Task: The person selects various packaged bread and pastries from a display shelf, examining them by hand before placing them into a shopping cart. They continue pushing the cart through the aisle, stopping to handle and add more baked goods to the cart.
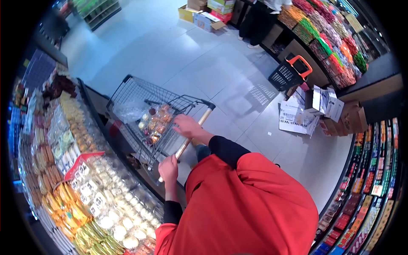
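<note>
Red top [242, 208] nearest lens; left hand [168, 168] on handle [182, 150], right hand [187, 126] over cart [209, 103]

Head view, sole camera. Red top fills the lower middle; dark sleeves [227, 148] on both forearms.

Hands: apart. Left is wrapped round the handle near its counter-side end, probably to keep the cart from rolling. Right crosses over the handle farther along, fingers loosely bent above the handle end of the cart, just beside the snack packs [160, 123]. Palm hidden; cannot tell whether it touches packs or wire, or grips anything.

Cart: handle end toward the wearer, one long side close along the edge of the counter [101, 129]; presumably parked so to leave the aisle free. Snack packs lie inside, loosely heaped. Clear bag [129, 111], crumpled, lies nearer the far end, toward the counter-side corner; contents unclear.

Counter: pale packs [114, 204] in rows toward the aisle edge, yellow packs [68, 204] farther in. Red divider [80, 163] borders the pale packs, judged there to keep kinds apart.

Across the aisle: black basket [281, 77] by the foot of the candy stand [318, 36], its orange handle raised. Cardboard [293, 117] lies near the stand's corner. Another person, in dark trousers [259, 21], stands at the stand's far end.
</note>
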The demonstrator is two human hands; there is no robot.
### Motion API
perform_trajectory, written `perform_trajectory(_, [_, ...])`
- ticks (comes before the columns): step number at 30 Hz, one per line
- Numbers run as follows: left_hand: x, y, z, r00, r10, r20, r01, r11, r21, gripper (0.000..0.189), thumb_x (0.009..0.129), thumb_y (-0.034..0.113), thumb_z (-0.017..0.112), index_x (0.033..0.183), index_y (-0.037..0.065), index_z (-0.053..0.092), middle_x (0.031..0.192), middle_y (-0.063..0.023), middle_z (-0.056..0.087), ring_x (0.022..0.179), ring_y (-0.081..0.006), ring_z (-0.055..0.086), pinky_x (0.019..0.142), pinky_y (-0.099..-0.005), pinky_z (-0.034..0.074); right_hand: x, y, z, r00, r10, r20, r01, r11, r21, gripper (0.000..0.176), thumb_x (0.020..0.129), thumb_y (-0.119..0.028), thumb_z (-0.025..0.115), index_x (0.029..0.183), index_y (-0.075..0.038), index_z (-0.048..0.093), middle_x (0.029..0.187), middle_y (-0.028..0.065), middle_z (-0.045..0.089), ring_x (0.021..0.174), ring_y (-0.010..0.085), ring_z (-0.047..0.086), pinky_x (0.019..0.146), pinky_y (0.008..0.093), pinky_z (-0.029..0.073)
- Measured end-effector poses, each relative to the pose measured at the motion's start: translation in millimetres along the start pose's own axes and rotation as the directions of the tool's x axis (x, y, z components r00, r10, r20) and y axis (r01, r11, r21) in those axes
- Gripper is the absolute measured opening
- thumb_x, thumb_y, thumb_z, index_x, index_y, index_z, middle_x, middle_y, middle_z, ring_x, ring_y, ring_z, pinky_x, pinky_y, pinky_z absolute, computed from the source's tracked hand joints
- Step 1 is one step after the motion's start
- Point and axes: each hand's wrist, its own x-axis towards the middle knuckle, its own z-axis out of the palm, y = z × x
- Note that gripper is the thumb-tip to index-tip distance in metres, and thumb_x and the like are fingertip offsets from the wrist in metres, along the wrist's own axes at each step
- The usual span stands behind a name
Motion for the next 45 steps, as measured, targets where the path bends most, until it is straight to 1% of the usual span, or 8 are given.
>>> perform_trajectory(6, [-9.3,-14.8,-15.5,0.982,0.043,-0.182,-0.100,0.943,-0.318,0.026,0.099,0.015,0.055,0.118,-0.001,0.064,0.115,-0.0213,0.065,0.104,-0.0415,0.062,0.091,-0.0450,0.048,11.2,-11.4,-3.5,0.998,0.021,-0.058,-0.021,1.000,-0.004,0.026,0.091,-0.028,0.065,0.104,-0.005,0.065,0.107,0.0106,0.062,0.109,0.0308,0.058,0.092,0.0440,0.048])
perform_trajectory(12, [-124.9,-51.6,26.1,0.852,-0.479,-0.212,0.273,0.751,-0.601,0.030,0.097,0.008,0.052,0.123,-0.006,0.057,0.121,-0.0238,0.057,0.111,-0.0406,0.057,0.099,-0.0459,0.045,20.3,-17.2,-7.1,0.986,-0.025,-0.165,0.027,1.000,0.009,0.022,0.087,-0.024,0.065,0.098,-0.005,0.064,0.103,0.0101,0.061,0.106,0.0302,0.058,0.086,0.0447,0.049])
perform_trajectory(18, [-113.1,-30.2,-1.8,0.907,-0.297,-0.297,0.166,0.903,-0.397,0.040,0.090,0.002,0.055,0.129,-0.006,0.052,0.129,-0.0250,0.051,0.121,-0.0403,0.050,0.104,-0.0458,0.040,31.4,-15.5,2.1,0.980,-0.004,-0.200,0.019,0.997,0.069,0.022,0.086,-0.022,0.063,0.100,-0.005,0.064,0.104,0.0109,0.062,0.108,0.0298,0.058,0.089,0.0429,0.050])
perform_trajectory(25, [-227.4,-202.0,211.0,0.744,-0.425,0.516,0.655,0.619,-0.433,0.030,0.088,0.010,0.064,0.116,0.001,0.063,0.101,-0.0139,0.065,0.093,-0.0237,0.061,0.080,-0.0386,0.049,42.1,-19.3,-2.5,0.996,0.022,-0.084,-0.020,1.000,0.019,0.021,0.089,-0.021,0.060,0.104,-0.006,0.065,0.110,0.0083,0.061,0.117,0.0261,0.056,0.097,0.0398,0.049])
perform_trajectory(28, [-270.9,-179.6,142.4,0.562,-0.419,0.713,0.775,0.567,-0.278,0.029,0.087,0.011,0.065,0.115,0.000,0.064,0.100,-0.0139,0.065,0.091,-0.0236,0.061,0.079,-0.0389,0.050,44.5,-13.8,6.7,0.991,0.003,-0.133,0.007,0.997,0.072,0.022,0.088,-0.022,0.061,0.104,-0.007,0.065,0.111,0.0081,0.061,0.118,0.0260,0.055,0.098,0.0392,0.048])
perform_trajectory(36, [-290.8,-141.1,40.3,0.421,-0.411,0.808,0.876,0.416,-0.244,0.029,0.086,0.014,0.066,0.112,0.000,0.065,0.096,-0.0142,0.067,0.087,-0.0232,0.061,0.076,-0.0396,0.050,48.8,5.9,18.2,0.907,-0.332,-0.261,0.306,0.943,-0.133,0.019,0.086,-0.019,0.062,0.100,-0.007,0.065,0.103,0.0121,0.062,0.107,0.0291,0.060,0.091,0.0421,0.051])
perform_trajectory(37, [-301.0,-134.4,33.7,0.406,-0.424,0.809,0.892,0.376,-0.251,0.029,0.085,0.014,0.066,0.111,0.000,0.065,0.095,-0.0142,0.067,0.087,-0.0231,0.061,0.076,-0.0397,0.050,56.6,45.8,68.3,0.999,-0.039,-0.019,0.043,0.918,0.395,0.019,0.083,-0.016,0.063,0.099,-0.006,0.064,0.099,0.0148,0.062,0.100,0.0333,0.061,0.088,0.0449,0.052])
perform_trajectory(45, [-363.5,0.5,66.4,0.461,-0.272,0.845,0.887,0.178,-0.426,0.030,0.083,0.017,0.068,0.108,0.000,0.067,0.092,-0.0145,0.068,0.082,-0.0227,0.060,0.073,-0.0405,0.050,52.8,-10.4,12.7,0.994,-0.111,-0.016,0.111,0.993,0.045,0.018,0.088,-0.013,0.064,0.104,-0.005,0.066,0.109,0.0160,0.065,0.110,0.0364,0.058,0.096,0.0458,0.047])
